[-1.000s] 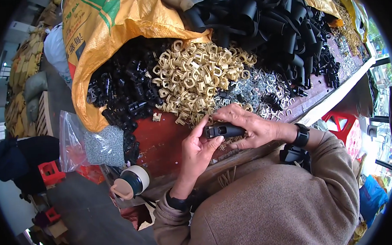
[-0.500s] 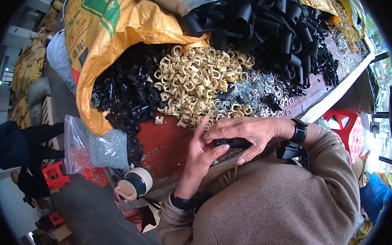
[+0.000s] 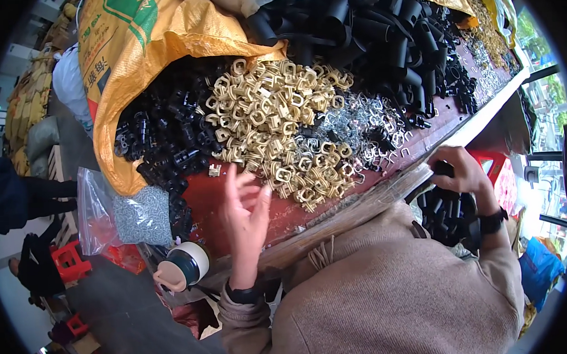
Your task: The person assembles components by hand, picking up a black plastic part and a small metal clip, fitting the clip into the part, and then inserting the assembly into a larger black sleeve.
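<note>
My left hand [image 3: 245, 211] is raised over the near edge of the beige clip pile, its fingers apart and nothing in them. Small square beige plastic clips [image 3: 274, 113] lie heaped on the red tabletop [image 3: 203, 210], with a single clip [image 3: 214, 170] just beyond my left fingers. At the right, past the table's wooden edge, my right hand [image 3: 466, 172] is curled round a black plastic part [image 3: 443, 168], mostly hidden by the fingers. Below that hand sits a heap of similar black parts [image 3: 449, 210], next to my lap.
An orange woven sack [image 3: 122, 89] spills shiny black parts [image 3: 179, 134] at the left. Black tubes [image 3: 378, 31] pile up at the back, beside metal clips [image 3: 351, 125]. A bag of small grey pieces [image 3: 141, 216] and a lidded cup [image 3: 184, 267] stand at the near left.
My hands have parted. The right one has moved right, off the table's edge, with the black part; the left has drawn left and spread its fingers. The view has shifted slightly.
</note>
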{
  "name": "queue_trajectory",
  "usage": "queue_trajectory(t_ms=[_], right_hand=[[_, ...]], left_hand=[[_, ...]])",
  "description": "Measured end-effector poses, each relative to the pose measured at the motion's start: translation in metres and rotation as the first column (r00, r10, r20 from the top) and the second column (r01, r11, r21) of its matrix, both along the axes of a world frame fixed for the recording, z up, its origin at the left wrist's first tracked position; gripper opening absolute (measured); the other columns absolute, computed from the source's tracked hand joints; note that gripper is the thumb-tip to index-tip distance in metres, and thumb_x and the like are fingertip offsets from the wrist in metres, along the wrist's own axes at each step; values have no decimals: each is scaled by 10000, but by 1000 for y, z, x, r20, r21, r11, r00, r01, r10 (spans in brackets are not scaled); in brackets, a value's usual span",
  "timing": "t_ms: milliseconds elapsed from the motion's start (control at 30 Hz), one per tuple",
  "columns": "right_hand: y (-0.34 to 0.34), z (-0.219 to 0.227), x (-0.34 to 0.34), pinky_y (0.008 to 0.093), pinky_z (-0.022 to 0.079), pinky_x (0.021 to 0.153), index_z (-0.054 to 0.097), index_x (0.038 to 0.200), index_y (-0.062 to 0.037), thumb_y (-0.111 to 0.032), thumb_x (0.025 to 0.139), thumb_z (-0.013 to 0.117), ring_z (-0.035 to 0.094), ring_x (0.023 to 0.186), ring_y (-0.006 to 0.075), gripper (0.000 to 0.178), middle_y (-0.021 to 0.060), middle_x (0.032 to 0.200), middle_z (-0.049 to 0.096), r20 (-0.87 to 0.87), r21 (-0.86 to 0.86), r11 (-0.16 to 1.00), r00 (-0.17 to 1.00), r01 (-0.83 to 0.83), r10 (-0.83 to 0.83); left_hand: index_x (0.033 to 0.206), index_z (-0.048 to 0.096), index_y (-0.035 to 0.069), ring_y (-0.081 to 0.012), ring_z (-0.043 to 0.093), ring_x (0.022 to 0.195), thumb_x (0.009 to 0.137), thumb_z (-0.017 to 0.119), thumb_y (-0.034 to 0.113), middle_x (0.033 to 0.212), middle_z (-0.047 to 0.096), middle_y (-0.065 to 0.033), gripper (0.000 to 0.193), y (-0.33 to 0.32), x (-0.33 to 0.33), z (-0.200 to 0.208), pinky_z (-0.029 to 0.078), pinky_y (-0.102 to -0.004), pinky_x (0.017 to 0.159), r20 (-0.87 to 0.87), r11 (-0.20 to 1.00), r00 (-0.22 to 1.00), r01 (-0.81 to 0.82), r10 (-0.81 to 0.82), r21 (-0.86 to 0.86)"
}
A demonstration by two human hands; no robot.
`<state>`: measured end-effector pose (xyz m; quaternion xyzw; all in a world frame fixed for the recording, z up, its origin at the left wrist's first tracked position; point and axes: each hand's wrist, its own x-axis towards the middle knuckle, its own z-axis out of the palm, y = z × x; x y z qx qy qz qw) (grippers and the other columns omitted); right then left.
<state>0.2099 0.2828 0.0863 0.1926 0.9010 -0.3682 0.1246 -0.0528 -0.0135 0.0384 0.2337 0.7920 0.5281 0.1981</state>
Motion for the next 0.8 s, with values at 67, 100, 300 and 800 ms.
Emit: queue_trajectory(t_ms=[67,100,300,800], right_hand=[[14,-3,53,321,410,588,555,810,-11,-255,583,632,524,656,250,342,107,720,535,187,34,999,982,5,-11],[17,-13,78,340,420,577,568,786,-17,-254,582,650,540,654,251,323,111,728,555,347,133,991,937,-24,-24],[-9,-37,102,356,446,597,597,776,-25,-219,626,652,560,685,276,251,123,758,582,126,326,942,991,-82,42],[-27,-58,-75,368,422,572,500,832,-5,-181,659,683,491,643,287,307,112,731,454,-332,489,872,932,39,144]], left_hand=[[1251,324,0,-197,560,810,732,644,127,1021,530,-143,623,3,-7,5,478,-284,659,-194,994,981,-43,24,-98],[1240,341,-1,-195,555,800,740,637,133,1039,518,-144,596,3,-12,2,473,-275,658,-311,987,950,-75,28,-141],[1190,398,-13,-213,542,782,759,614,120,1097,468,-158,500,3,-41,-14,461,-252,643,-778,933,628,-269,-18,-238],[1044,545,10,-242,591,751,644,686,79,972,569,-121,429,92,43,-6,506,-310,681,-723,805,508,583,-468,-111]])
